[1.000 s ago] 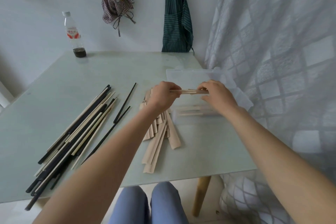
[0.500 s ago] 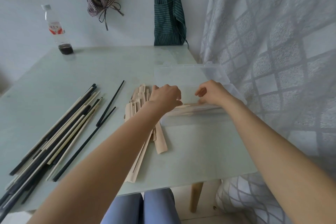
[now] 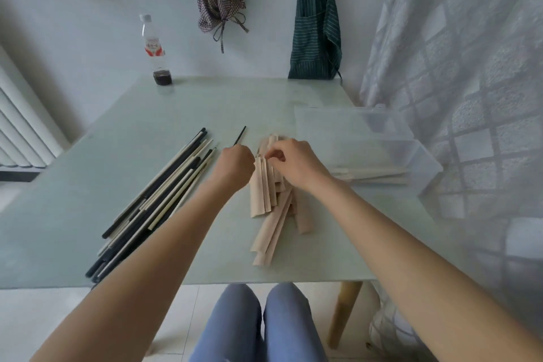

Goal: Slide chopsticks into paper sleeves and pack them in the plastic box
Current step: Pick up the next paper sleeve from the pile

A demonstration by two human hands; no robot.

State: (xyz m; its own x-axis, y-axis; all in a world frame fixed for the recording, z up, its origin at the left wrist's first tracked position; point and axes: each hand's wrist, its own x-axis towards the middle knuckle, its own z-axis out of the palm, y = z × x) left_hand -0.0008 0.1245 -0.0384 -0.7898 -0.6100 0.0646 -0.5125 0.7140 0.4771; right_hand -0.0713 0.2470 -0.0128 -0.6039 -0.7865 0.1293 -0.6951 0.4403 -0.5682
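Top of paper sleeves (image 3: 266,185) at table (image 3: 147,244) centre pinched by right hand (image 3: 296,166). Left hand (image 3: 235,166) curled shut; contents cannot be told. Chopsticks (image 3: 158,194) left. Plastic box (image 3: 379,153) right, sleeved pairs inside.

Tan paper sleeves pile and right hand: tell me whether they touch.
Touching. The head view shows the right hand with fingertips pinching the top of the tan paper sleeves pile.
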